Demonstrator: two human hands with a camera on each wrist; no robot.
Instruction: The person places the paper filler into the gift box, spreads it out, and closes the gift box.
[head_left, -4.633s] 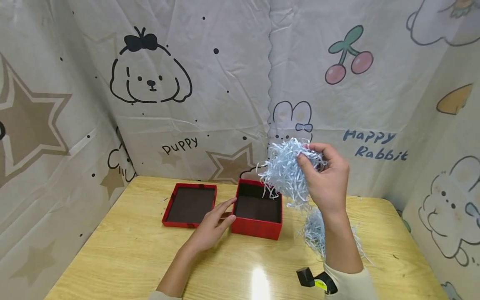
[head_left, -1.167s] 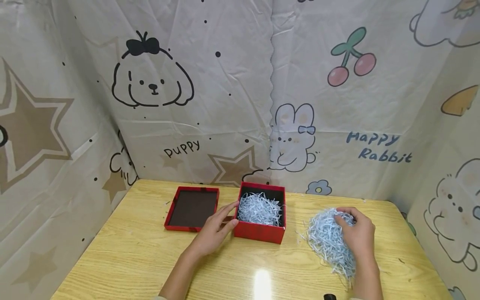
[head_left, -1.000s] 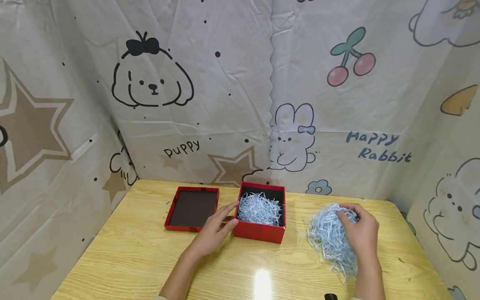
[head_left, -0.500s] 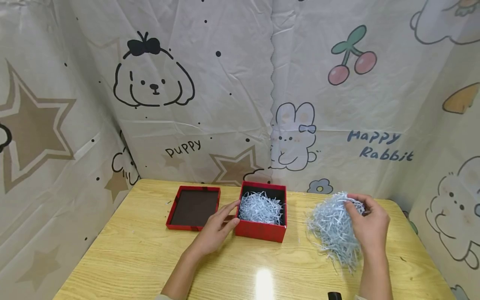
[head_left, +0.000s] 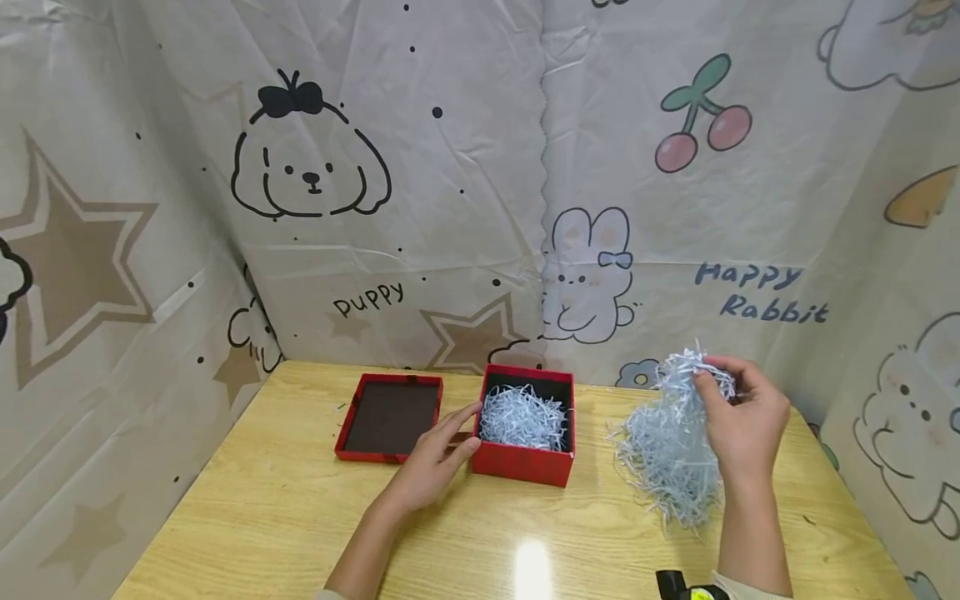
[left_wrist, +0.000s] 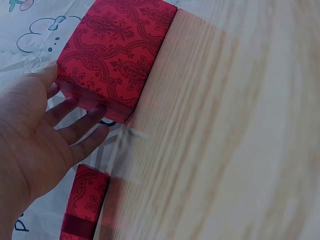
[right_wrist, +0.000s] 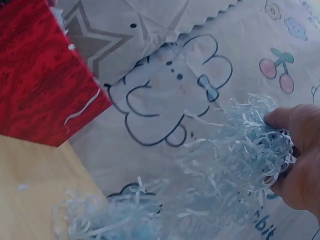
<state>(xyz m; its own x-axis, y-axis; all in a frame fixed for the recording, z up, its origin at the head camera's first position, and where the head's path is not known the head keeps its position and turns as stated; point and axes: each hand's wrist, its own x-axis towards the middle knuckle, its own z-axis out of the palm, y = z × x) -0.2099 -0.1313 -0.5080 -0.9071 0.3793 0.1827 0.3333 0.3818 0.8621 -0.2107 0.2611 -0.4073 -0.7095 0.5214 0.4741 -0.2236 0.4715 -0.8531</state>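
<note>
A red patterned box (head_left: 521, 462) stands with its top uncovered on the table. Pale blue shredded paper (head_left: 522, 418) fills much of its dark inside. Against the box's left side my left hand (head_left: 426, 467) rests with extended fingers, as the left wrist view also shows at the box wall (left_wrist: 117, 45). To the right, my right hand (head_left: 746, 417) pinches a tuft of shredded paper (head_left: 684, 375) between thumb and fingers. Strands trail from the tuft down to the loose heap (head_left: 671, 467) on the table. In the right wrist view the held tuft (right_wrist: 255, 145) hangs from my fingertips.
The red lid (head_left: 390, 417) lies left of the box, its dark inside facing up. A printed curtain (head_left: 450, 208) rises behind the wooden table (head_left: 285, 517). Small paper scraps lie scattered about.
Shredded paper went from my right hand's earlier grasp into the box. My right hand then returned to the heap and has now lifted another tuft upward. My left hand stayed at the box.
</note>
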